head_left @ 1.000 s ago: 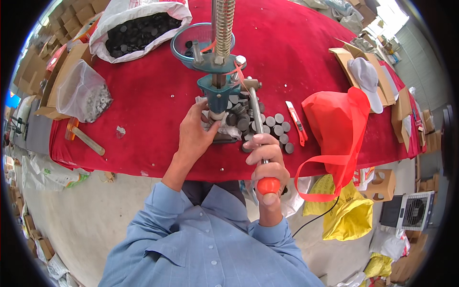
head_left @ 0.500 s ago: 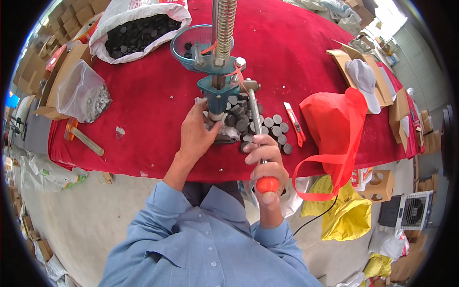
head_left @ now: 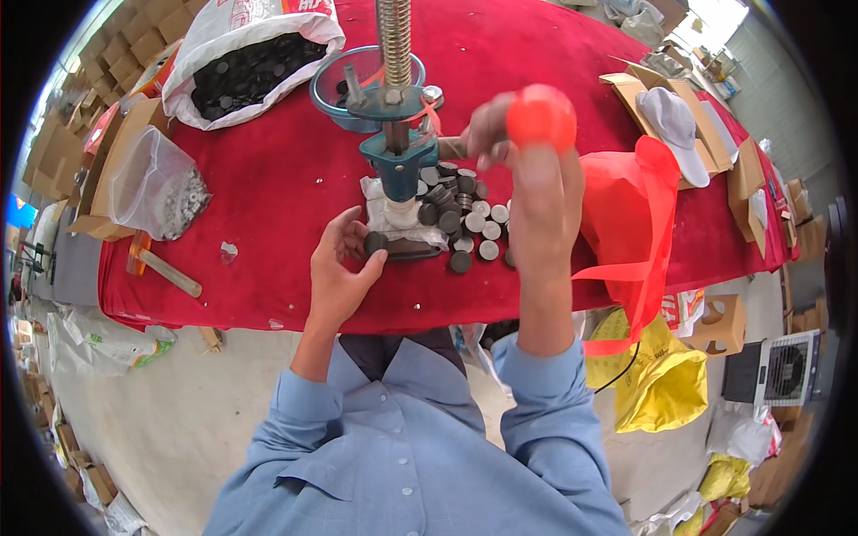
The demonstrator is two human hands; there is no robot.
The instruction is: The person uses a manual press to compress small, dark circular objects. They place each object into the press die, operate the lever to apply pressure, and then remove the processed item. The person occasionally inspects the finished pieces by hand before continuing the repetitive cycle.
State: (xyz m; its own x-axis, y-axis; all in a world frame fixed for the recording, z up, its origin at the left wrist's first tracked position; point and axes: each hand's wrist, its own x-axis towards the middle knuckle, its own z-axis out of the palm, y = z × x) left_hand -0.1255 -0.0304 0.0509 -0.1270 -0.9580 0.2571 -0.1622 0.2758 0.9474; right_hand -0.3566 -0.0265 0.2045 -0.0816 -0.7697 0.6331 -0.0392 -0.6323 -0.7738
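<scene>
In the middle of the table stands a teal hand press with a tall spring. My left hand is just left of its ram, pinching a small dark round disc between thumb and fingers. My right hand, smeared by motion, is raised and wrapped round the press lever, whose red ball knob stands up towards me. Most of the lever's rod is hidden behind that hand. A heap of black and grey discs lies right of the press base, which is wrapped in white plastic.
A white sack of black discs and a blue basin stand behind the press. Left are a clear bag of small metal parts and a hammer. A red cloth bag and a grey cap lie right.
My right hand has swung the lever up and away from the table's front edge. My left hand has drawn back from under the ram, a disc now showing in its fingers.
</scene>
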